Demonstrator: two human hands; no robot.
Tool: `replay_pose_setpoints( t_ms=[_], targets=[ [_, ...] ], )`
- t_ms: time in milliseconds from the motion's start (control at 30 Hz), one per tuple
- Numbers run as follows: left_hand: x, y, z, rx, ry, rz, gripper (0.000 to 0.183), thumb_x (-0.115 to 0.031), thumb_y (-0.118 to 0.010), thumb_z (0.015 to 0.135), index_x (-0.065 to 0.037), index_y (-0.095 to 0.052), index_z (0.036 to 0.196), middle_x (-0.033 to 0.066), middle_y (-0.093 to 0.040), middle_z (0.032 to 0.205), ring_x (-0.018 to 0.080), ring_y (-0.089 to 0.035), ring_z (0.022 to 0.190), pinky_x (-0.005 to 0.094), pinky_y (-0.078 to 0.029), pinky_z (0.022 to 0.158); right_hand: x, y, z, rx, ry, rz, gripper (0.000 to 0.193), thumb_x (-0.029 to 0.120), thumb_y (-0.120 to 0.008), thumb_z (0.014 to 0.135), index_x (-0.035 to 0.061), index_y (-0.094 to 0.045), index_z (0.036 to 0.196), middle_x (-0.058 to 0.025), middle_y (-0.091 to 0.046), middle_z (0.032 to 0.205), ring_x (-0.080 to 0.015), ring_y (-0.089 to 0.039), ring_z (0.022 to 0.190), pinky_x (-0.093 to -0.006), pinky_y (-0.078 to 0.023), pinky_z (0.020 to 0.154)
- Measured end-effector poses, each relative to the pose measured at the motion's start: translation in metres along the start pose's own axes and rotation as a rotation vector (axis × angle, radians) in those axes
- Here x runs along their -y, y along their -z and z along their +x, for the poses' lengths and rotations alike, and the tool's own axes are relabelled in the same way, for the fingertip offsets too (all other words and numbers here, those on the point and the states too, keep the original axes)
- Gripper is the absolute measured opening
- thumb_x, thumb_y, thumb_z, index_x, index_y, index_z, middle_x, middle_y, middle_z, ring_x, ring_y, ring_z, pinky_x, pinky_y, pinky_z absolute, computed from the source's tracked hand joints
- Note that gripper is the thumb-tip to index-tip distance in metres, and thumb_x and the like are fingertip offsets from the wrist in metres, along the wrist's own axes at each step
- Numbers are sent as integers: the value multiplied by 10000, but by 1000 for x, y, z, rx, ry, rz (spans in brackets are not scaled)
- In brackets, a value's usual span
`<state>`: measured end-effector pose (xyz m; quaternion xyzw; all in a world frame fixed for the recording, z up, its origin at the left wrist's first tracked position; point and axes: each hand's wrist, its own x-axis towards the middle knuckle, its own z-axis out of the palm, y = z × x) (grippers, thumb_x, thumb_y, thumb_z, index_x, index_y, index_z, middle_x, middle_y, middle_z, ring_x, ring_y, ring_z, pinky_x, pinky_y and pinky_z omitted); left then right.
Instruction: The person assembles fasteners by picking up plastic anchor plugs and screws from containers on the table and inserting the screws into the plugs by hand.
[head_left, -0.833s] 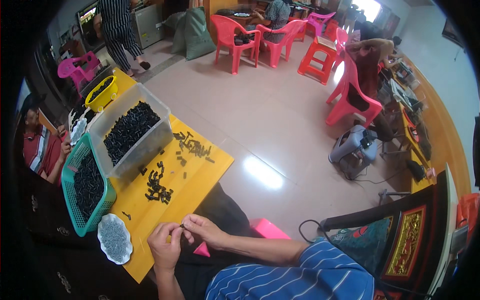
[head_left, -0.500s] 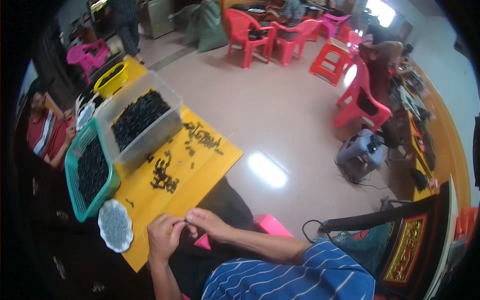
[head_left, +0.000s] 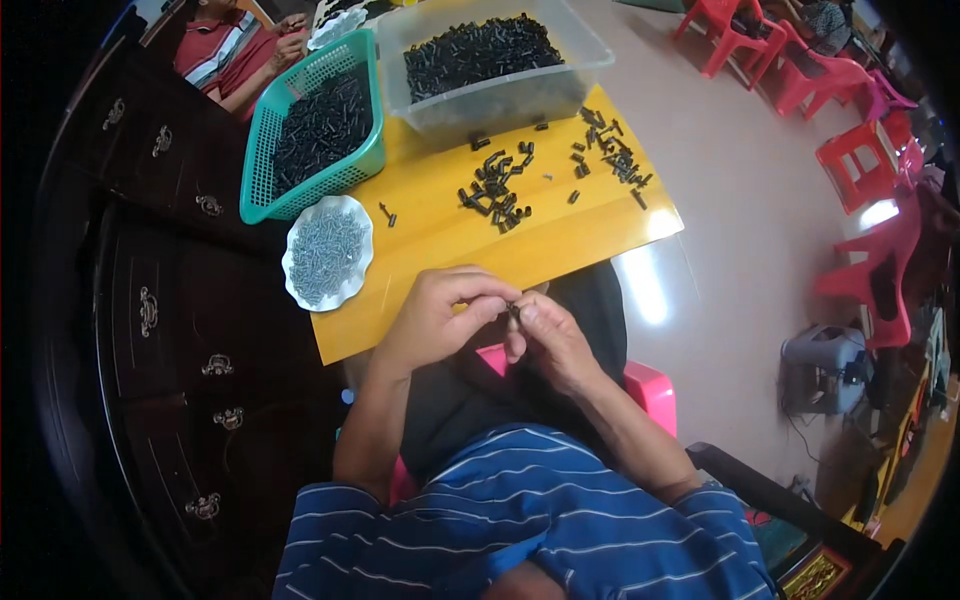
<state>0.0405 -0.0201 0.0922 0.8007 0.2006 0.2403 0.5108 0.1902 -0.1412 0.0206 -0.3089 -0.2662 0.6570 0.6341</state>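
Note:
Just past the near edge of the yellow table [head_left: 350, 335], my left hand [head_left: 440, 315] and my right hand [head_left: 555, 345] meet in front of my body. Fingertips of both pinch one small dark piece [head_left: 513, 310]; its exact shape is mostly covered. Beyond them on the tabletop lies a loose pile of short black tubes [head_left: 495, 190]. To its right is a second group of thin, longer black pieces [head_left: 620, 155]. A white scalloped dish [head_left: 340, 302], left of my hands, holds many small silvery screws [head_left: 325, 250].
Behind the dish stands a teal basket [head_left: 345, 178] full of black pieces. Beside it a clear plastic bin [head_left: 490, 115] holds more. Dark wooden drawers [head_left: 170, 270] flank the left. Another person [head_left: 225, 55] sits at the far left. Red chairs [head_left: 880, 290] stand on the right.
My view has turned, so the table and hands appear farther right and higher. Both hands stay together at the small dark piece.

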Motion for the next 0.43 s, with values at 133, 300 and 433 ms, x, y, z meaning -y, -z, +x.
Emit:
replay_pose_setpoints(
  t_ms=[133,300,433],
  targets=[
    [1,-3,-2,-11,134,-107,135,36,-631,899,50,-718,1001,92,-720,861,122,-674,737,244,-539,678,-2,0,0,0,-22,47,291,351,-529,1053,75,-589,980,-9,-575,838,-84,-541,753,-267,-473,749],
    [0,-3,-1,-11,156,-41,119,26,-635,901,41,-725,977,83,-717,841,116,-663,713,246,-536,667,-7,2,1,-27,-35,45,288,344,-548,1046,67,-599,985,-9,-581,830,-83,-540,746,-259,-467,743],
    [0,-3,-2,-20,97,128,120,18,-635,905,23,-735,971,80,-719,834,142,-669,703,261,-538,666,-5,3,1,-63,-40,-45,288,341,-560,1041,60,-606,1000,-15,-591,834,-84,-544,752,-264,-466,748]
  ],
)
